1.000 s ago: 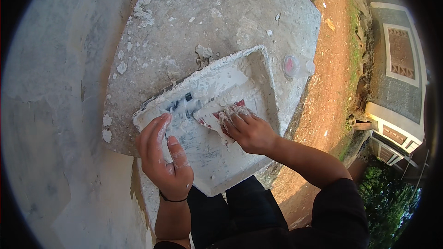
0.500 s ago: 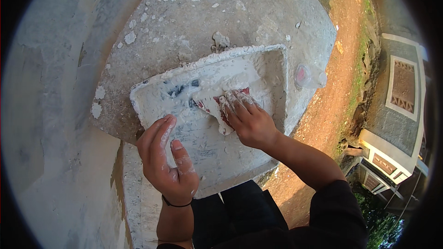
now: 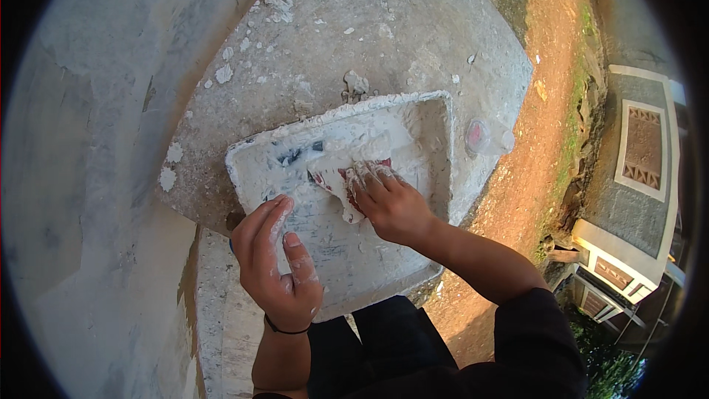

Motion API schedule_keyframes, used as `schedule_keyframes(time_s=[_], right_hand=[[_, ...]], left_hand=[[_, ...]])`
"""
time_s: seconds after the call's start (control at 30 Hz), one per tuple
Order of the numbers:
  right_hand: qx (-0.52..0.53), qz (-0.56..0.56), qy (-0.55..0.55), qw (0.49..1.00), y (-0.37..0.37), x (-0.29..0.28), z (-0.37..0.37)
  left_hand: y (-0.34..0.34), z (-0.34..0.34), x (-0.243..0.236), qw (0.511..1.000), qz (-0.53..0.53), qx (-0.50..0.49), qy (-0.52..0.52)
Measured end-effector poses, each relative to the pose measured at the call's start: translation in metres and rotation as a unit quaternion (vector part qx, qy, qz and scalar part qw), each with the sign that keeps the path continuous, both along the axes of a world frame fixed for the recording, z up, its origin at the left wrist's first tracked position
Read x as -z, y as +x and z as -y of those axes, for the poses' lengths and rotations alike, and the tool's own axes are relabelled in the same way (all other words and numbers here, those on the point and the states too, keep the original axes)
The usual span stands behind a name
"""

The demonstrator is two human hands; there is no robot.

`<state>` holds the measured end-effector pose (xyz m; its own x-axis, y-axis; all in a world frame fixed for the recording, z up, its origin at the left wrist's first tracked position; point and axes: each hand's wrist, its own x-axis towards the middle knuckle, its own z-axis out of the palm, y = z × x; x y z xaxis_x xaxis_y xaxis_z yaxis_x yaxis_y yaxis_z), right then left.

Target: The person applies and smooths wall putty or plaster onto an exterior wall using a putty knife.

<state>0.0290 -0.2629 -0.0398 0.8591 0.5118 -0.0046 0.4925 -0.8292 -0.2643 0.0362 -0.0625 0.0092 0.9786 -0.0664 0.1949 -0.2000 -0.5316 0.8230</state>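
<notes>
A shallow tray (image 3: 446, 170), its walls caked in white, holds wet white putty (image 3: 347, 251). In it my right hand (image 3: 395, 210) is closed on a putty-smeared scraper (image 3: 346, 191) with red patches showing through. The scraper's broad face lies low over the putty in the middle of the tray. My left hand (image 3: 284, 266) is over the tray's left edge, fingers curved and thumb apart, with white smears on the fingertips. Nothing shows between its thumb and fingers. A small blue bit peeks out beside that hand; what it belongs to is hidden.
Under the tray is a grey concrete slab (image 3: 317, 44) spotted with dried splashes. A clear plastic bottle (image 3: 487, 138) lies right of the tray. A grey plastered wall (image 3: 96, 177) stands along the left. Orange dirt ground (image 3: 554, 52) and a building (image 3: 642, 177) are beyond the slab's right edge.
The view has shifted slightly, so the tray and slab sit a little lower in it. My right hand keeps hold of the scraper, which has barely moved across the tray.
</notes>
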Motion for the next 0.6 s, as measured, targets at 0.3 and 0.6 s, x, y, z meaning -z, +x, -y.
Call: schedule_keyframes(time_s=[0.3,0.6], right_hand=[[0.020,-0.047,0.026,0.998,0.007,-0.026,0.003],[-0.009,-0.021,-0.028,0.999,0.001,-0.008,-0.003]], left_hand=[[-0.007,-0.001,0.003,1.000,-0.018,0.004,0.003],[-0.008,-0.001,0.005,1.000,-0.018,0.002,-0.018]])
